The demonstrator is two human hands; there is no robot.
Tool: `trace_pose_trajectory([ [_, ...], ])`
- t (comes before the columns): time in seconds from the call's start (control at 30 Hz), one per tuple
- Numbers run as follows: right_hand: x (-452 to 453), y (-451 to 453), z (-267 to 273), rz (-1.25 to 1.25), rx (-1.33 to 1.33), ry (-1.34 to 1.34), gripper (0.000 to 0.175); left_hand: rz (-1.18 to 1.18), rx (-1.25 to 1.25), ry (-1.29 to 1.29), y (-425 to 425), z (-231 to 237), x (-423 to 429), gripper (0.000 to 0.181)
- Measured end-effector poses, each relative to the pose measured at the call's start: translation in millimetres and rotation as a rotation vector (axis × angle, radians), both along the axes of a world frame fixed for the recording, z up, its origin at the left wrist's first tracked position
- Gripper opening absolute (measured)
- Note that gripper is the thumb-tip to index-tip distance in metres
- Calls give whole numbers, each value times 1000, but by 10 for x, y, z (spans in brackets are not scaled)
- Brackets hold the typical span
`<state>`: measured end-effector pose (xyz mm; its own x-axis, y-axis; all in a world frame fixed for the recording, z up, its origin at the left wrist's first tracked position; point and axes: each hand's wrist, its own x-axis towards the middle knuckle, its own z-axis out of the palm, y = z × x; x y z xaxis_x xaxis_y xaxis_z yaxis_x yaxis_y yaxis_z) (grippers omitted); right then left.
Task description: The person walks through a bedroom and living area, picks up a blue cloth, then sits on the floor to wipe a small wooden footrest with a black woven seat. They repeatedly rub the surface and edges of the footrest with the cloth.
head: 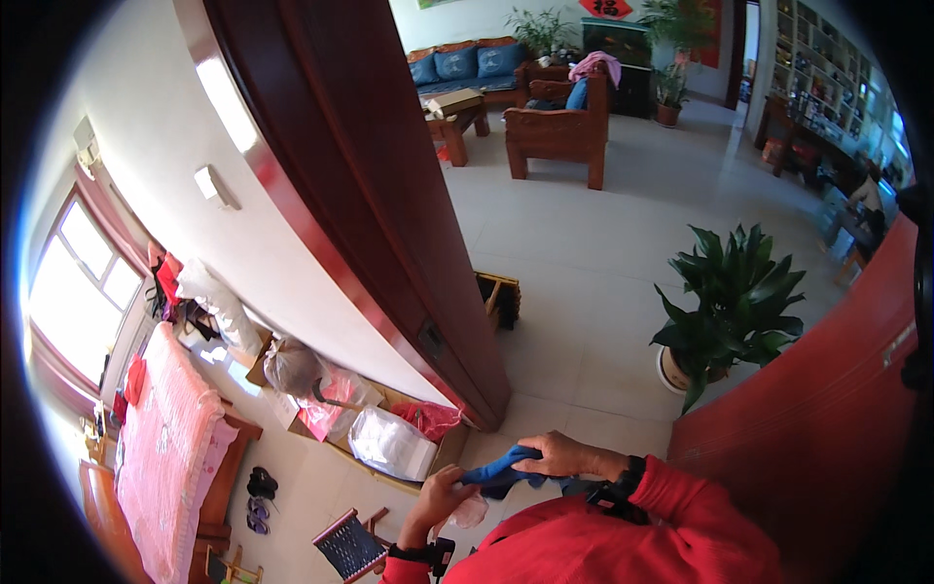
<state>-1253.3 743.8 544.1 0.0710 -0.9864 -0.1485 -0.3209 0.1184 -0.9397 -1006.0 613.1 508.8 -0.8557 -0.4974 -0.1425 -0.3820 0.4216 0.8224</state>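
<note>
A piece of blue cloth [500, 469] is stretched between my two hands, low in the picture before my red top. My left hand [441, 496] grips its left end, with a crumpled pale pink, thin plastic-like thing [469, 510] just beneath that hand. The right end of the cloth is in my right hand [562, 456], fingers closed over it. Dark cloth shows below and behind the blue piece, partly hidden by my hands and sleeves. Both wrists wear dark straps.
A dark red door frame [379, 197] rises ahead, with an open red door [803, 394] at right. Beyond stands a potted plant [730, 299]. At left are a long cardboard box [451, 452] of bagged things, a folding stool [352, 547], shoes [260, 496] and a bed [171, 452].
</note>
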Motion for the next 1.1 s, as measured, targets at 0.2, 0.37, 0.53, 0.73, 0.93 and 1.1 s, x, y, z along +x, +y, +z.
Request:
trace_pose_trajectory([
  [0.2, 161, 345, -24, 1, -60, -138, 48, 142, 737, 202, 15, -168, 353, 28],
  [0.37, 240, 416, -121, -6, 291, 90, 50, 286, 673, -52, 78, -285, 393, 16],
  [0.53, 197, 477, -50, -18, 242, -455, 46, 463, 930, 482, 70, -29, 699, 10],
  [0.73, 298, 481, -16, -31, 320, -117, 51, 276, 619, -45, 82, -265, 602, 7],
  [0.93, 296, 506, 178, -31, 512, -687, 69, 429, 632, 258, -17, -64, 547, 9],
  [1.1, 381, 614, 298, -5, 318, -685, 66, 374, 687, 186, 48, -58, 517, 11],
])
